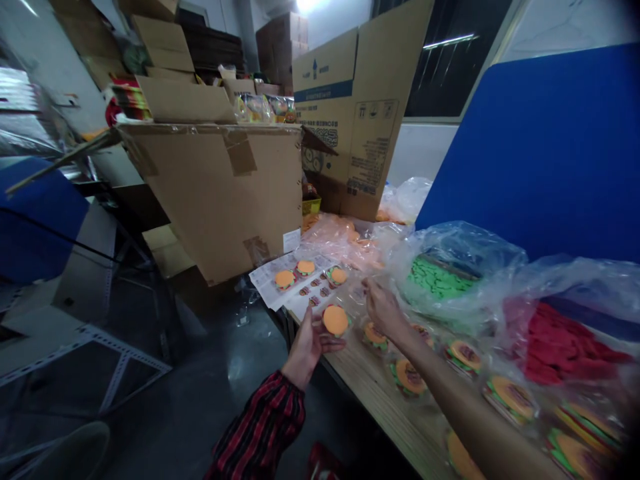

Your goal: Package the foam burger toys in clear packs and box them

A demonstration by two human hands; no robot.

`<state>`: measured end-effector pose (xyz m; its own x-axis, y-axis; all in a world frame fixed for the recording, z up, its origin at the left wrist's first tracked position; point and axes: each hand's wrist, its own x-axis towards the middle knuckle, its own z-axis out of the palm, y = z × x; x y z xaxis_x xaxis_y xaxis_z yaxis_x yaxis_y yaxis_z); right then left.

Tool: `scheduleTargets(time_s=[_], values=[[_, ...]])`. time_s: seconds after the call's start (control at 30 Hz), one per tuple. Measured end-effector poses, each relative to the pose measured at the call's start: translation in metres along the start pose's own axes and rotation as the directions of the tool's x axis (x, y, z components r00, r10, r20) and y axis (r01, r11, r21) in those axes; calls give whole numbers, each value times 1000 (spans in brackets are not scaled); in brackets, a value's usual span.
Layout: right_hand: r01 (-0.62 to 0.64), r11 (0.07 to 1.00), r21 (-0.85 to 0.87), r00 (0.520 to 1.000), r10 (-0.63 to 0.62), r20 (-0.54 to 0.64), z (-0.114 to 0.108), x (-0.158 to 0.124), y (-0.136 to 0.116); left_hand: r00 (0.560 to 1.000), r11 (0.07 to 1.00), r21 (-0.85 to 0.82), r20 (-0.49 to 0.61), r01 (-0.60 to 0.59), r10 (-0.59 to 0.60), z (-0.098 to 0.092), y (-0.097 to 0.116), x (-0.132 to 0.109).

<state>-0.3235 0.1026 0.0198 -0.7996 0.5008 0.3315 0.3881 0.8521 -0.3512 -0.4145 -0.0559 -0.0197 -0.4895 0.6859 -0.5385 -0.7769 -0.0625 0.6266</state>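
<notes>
Taking the burger in hand as the dial's centre, I see the red-and-black sleeve [263, 423] come up from seven o'clock, past the table's near edge. The left hand [306, 343] is part-curled, thumb and fingers around an orange-topped toy burger [335, 321], which sits close to that edge. At three o'clock the right hand [385, 310] has its fingers drawn in and the tips pinched; I cannot tell whether anything is between them. Its forearm slants in from four, over toy burgers in clear packs [409, 375], so there's little space under that arm.

The wooden table [373, 383] shows a strip of its top along the edge, which runs from about nine o'clock to five. Beyond it, toward half past eight, dark floor [225, 363] gives the left elbow room as far as a perforated metal frame [116, 380].

At half past ten a printed paper sheet [269, 283] laps over the table's corner, bearing burgers and small stickers. Between two and three o'clock, bagged green pieces [435, 277] crowd the right side, with red pieces [565, 347] at three. Peach-coloured pieces in plastic [345, 237] fill twelve.

Farther back, a big carton [225, 187] blocks half past ten, a tall upright carton [367, 93] closes twelve, and a blue panel [540, 153] bounds two.
</notes>
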Motion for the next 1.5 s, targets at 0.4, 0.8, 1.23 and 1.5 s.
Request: scheduleTargets(time_s=[0.4,0.8,1.23,1.5], values=[[344,936,-71,917,-351,-190,-48,-136,-2,907,979,-34,383,201,-173,70,-54,-47],[34,990,138,876,37,-480,-87,-223,8,853,985,158,522,-74,-20,113,-110,-94],[-243,348,905,585,797,-150,-117,-297,31,768,964,256,632,-79,-105,144,-182,-144],[-235,267,935,534,839,-105,-121,-333,40,718,953,298,675,-55,-170,148,-205,-154]])
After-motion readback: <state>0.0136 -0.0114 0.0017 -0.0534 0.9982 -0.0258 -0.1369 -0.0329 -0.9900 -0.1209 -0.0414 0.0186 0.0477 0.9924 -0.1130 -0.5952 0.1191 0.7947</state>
